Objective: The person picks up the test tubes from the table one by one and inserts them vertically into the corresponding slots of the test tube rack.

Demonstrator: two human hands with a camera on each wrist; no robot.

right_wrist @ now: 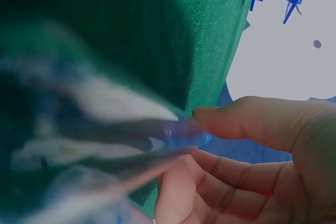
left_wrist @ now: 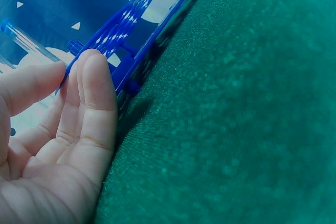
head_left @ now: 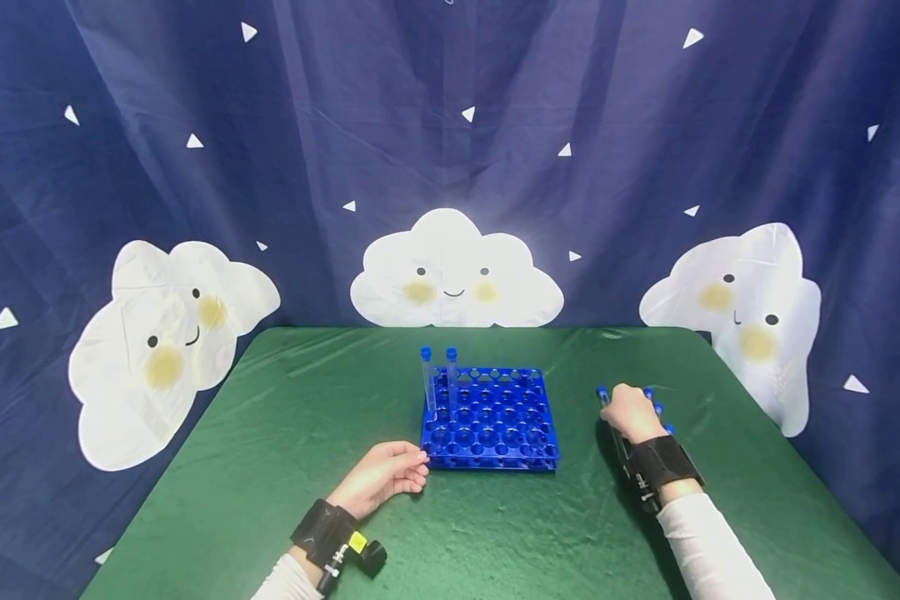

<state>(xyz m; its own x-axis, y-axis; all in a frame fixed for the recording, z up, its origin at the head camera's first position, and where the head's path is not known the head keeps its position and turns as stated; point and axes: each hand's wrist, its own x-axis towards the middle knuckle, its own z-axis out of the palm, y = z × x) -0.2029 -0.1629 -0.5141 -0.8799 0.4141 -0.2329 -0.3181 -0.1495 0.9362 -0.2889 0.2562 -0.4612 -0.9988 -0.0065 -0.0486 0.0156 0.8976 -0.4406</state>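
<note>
A blue test tube rack (head_left: 491, 462) stands mid-table, with two blue-capped clear test tubes (head_left: 428, 385) upright at its left side. My left hand (head_left: 385, 477) pinches the rack's near left corner between thumb and fingertips; the left wrist view shows the thumb (left_wrist: 37, 85) at the rack's edge. Over to the right, my right hand (head_left: 632, 414) is low over the table among more test tubes. Seen from the right wrist, thumb and fingers pinch a clear tube at its blue-capped end (right_wrist: 202, 139); its near part is blurred.
Several blue caps (head_left: 658, 408) of other tubes show just right of the right hand, their bodies partly hidden by it. A green cloth (head_left: 307, 400) covers the table. Behind hangs a dark blue curtain (head_left: 390, 108) with white clouds.
</note>
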